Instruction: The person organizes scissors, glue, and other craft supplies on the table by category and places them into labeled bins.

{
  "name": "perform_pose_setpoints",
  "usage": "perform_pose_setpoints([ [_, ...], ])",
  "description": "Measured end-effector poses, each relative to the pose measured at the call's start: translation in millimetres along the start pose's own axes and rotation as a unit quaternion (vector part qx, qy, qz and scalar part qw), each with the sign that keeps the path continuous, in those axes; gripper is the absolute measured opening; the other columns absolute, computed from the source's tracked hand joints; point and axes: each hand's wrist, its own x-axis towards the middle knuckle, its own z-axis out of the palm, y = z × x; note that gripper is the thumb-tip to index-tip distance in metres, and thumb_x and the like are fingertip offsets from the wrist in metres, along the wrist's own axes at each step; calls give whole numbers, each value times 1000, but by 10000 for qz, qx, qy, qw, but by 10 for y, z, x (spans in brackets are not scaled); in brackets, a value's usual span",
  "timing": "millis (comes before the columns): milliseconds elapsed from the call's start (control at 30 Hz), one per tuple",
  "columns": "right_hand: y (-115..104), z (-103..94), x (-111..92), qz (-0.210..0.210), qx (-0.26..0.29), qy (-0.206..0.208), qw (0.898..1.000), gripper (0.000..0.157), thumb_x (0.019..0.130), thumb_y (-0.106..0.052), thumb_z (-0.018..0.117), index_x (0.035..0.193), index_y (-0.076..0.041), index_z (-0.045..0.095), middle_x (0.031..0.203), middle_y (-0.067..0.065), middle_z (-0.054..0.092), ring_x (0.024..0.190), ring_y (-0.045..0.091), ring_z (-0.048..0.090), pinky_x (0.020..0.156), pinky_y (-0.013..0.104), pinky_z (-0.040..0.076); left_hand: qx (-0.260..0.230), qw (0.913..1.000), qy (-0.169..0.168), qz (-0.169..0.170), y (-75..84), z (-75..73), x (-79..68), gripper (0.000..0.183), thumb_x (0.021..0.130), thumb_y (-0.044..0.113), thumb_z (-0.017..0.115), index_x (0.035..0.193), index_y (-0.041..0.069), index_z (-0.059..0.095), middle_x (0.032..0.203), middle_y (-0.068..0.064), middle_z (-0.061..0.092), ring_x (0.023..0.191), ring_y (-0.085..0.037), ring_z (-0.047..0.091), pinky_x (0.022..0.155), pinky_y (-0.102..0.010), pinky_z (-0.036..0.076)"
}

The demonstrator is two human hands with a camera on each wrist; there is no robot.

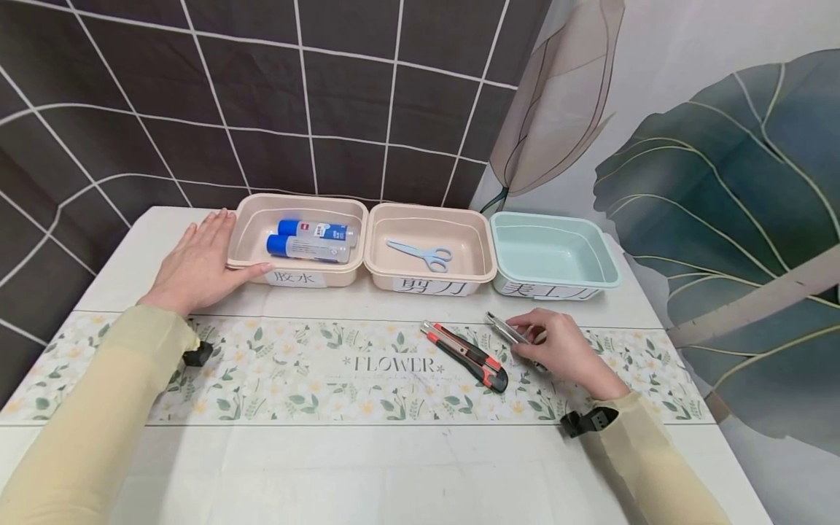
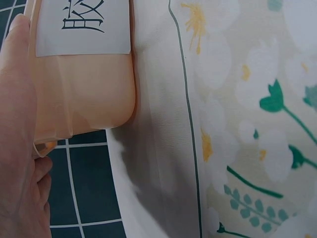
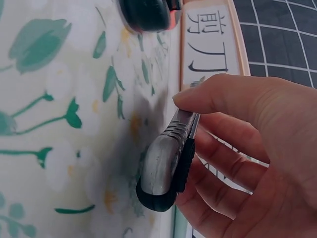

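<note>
Cutter knife, silver, is pinched in the right hand; the left hand, fingers extended, touches 1 beige bin.

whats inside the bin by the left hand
Two clear bottles with blue caps lie side by side in the beige bin. They cover the floor directly beneath them, so anything underneath cannot be seen.
</note>
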Motion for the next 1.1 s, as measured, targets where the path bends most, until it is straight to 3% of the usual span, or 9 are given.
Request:
perform_pose_setpoints([
  [567,-69,-219,67,-136,-46,299,9994,35,84,2,78,118,-4,74,98,6,69,85,22,66,73,42,60,32,10000,33,52,-14,0,4,116,92,74,50,159,-8,3,164,-31,7,152,-44,4,122,-51,-8],
  [1100,-165,-543,50,-125,62,934,9955,38,84,6,78,120,-3,72,104,12,70,88,28,71,76,47,61,-5,10000,15,54,-10,2,-5,115,93,74,48,159,-8,2,164,-31,5,152,-43,2,122,-50,-9],
])
